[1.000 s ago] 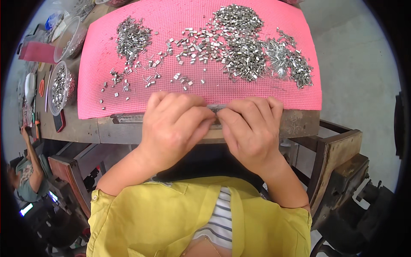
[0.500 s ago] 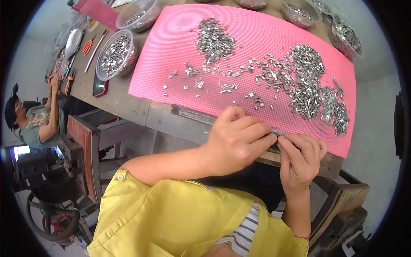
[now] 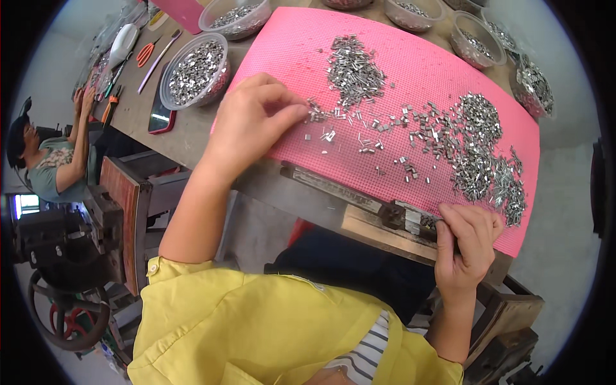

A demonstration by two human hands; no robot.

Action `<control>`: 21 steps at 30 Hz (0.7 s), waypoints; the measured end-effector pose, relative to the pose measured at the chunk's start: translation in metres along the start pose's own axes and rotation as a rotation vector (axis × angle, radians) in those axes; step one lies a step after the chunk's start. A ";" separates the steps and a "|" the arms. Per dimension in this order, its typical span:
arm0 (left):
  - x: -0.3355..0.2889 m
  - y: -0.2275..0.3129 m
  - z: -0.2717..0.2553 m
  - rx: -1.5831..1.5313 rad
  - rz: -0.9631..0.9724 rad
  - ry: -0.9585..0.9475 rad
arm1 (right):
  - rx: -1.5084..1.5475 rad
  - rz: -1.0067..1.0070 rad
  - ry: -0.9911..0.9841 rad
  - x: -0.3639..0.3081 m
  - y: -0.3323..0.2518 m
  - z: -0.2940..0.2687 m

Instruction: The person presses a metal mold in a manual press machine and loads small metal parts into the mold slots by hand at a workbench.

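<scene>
My left hand is over the left part of the pink mat, thumb and forefinger brought together in a pinch beside a few small metal pieces. Whatever may be between those fingertips is too small to make out. Along the near edge of the table runs a long metal fixture with a dark block and a bright clamp-like part. At its right end, my right hand is closed, thumb and forefinger against the fixture; anything they pinch is hidden. Loose silvery metal pieces lie in heaps on the pink mat.
Clear plastic tubs of metal pieces, such as one at left, line the mat's far side. A phone, orange-handled scissors and pliers lie left. Another person works at far left, near a machine with a handwheel.
My left hand has left the fixture and moved left and away, to the small pieces on the mat. My right hand stays near the fixture, slightly farther right. The view has shifted a little.
</scene>
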State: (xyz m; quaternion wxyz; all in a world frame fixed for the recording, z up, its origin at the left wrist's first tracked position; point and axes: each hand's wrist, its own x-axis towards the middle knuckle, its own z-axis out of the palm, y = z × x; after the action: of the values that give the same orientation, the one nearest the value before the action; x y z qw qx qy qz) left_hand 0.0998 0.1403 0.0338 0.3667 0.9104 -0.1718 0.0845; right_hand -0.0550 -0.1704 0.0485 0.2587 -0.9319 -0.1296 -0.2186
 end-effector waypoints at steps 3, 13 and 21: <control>0.002 -0.001 0.005 -0.031 -0.007 -0.055 | 0.012 -0.037 -0.008 0.010 -0.007 0.007; 0.039 0.015 -0.009 0.049 -0.147 -0.386 | -0.058 -0.066 -0.054 0.015 -0.012 0.008; 0.030 0.017 -0.007 0.264 0.041 -0.379 | -0.078 -0.063 -0.048 0.013 -0.009 0.007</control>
State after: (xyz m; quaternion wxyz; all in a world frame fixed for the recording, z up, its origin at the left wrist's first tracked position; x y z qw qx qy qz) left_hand 0.1213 0.1263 0.0575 0.2038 0.9464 -0.2434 -0.0588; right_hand -0.0447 -0.1572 0.0528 0.2122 -0.9417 -0.1564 -0.2091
